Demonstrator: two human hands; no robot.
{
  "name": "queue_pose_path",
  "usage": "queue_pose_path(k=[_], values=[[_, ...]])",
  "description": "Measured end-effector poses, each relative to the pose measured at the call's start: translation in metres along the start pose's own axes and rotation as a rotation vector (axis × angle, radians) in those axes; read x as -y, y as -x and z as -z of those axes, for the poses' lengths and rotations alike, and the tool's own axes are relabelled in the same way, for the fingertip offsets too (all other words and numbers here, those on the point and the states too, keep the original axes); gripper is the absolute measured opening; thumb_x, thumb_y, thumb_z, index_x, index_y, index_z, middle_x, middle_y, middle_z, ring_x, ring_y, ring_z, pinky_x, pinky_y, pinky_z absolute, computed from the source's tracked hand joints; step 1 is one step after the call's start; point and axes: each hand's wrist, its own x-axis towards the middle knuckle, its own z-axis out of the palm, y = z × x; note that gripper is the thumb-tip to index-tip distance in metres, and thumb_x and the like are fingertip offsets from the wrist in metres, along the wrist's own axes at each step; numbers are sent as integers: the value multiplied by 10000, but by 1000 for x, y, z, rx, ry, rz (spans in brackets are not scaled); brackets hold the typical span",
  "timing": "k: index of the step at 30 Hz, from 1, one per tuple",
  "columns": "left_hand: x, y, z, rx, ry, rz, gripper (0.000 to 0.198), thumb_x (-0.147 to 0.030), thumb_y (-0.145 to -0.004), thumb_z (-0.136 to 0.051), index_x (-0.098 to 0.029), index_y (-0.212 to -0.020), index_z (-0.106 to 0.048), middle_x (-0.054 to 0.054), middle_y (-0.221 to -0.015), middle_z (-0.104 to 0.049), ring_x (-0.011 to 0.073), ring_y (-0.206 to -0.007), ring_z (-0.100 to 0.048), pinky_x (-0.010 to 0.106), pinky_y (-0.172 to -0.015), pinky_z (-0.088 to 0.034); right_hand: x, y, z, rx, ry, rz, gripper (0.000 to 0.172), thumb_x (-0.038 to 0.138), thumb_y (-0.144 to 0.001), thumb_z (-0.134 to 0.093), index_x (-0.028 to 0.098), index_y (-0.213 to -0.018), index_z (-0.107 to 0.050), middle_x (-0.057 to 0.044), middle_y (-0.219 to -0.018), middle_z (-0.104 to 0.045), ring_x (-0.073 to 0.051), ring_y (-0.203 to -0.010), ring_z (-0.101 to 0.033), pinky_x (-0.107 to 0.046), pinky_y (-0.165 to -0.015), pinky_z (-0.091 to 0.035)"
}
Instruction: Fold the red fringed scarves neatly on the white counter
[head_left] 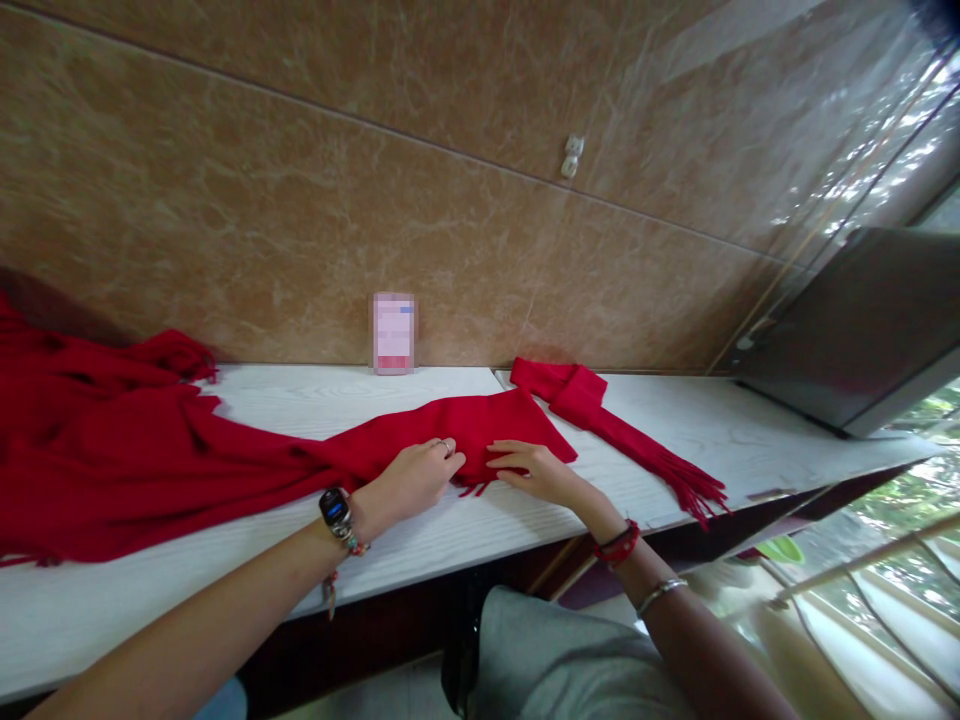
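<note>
A long red scarf (457,420) stretches along the white counter, from a wide crumpled heap at the left to a flatter, folded-looking end under my hands. A few short fringe threads poke out between my hands at its near edge. My left hand (409,483) rests on the scarf with its fingers curled down and closed on the cloth. Over the right end, my right hand (541,476) lies with fingers stretched and apart, touching the cloth. To the right of it is a narrow folded red strip (581,395) with a fringed end pointing toward the near edge.
A pale pink card or phone (394,334), blurred out, leans against the brown marbled wall (300,220). The white counter (442,530) runs left to right. At its right end stands a dark flat panel (855,330), beside a window with a railing.
</note>
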Motion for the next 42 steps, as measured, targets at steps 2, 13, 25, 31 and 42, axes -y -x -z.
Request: queue_pose_path(k=[2, 13, 25, 31, 42], values=[[-1, 1, -1, -11, 35, -17, 146, -106, -821, -454, -145, -916, -557, 85, -952, -549, 196, -901, -538, 317, -813, -440, -2, -7, 6, -15, 12, -9, 203, 170, -817, -518, 189, -933, -683, -85, -1123, -622, -195, -1048, -561, -341, -901, -458], [2, 12, -13, 171, 282, 21, 586, -569, -885, -217, -246, -1371, -275, 105, -1460, -192, 287, -1332, -139, 489, -1032, -183, -46, -132, 2, 89, 171, -111, 220, 142, -824, -495, 119, -977, -651, -119, -1008, -666, -196, -943, -605, -312, -850, -445], [-1, 11, -2, 292, 327, 80, 630, -645, -831, -267, -343, -1381, -207, 56, -1473, -136, 401, -1313, -25, 666, -967, -100, -73, -146, -31, 87, 168, -112, 140, 107, -836, -466, 101, -903, -589, -94, -822, -650, -156, -747, -583, -257, -688, -429], [0, 10, -5, 306, 330, 111, 613, -640, -833, -271, -357, -1374, -218, 43, -1470, -160, 403, -1312, -40, 665, -966, -110, -77, -136, -47, 4, 146, -120, 157, 159, -868, -427, 132, -945, -561, -105, -911, -602, -185, -886, -543, -317, -812, -417], [0, 11, -7, 338, 322, 163, 619, -670, -814, -251, -382, -1362, -240, 82, -1469, -158, 375, -1321, -73, 629, -987, -117, -51, -96, -21, 206, 122, 108, 433, 285, -927, -259, 200, -1344, -335, -99, -1410, -326, -223, -1308, -239, -514, -1030, -226]])
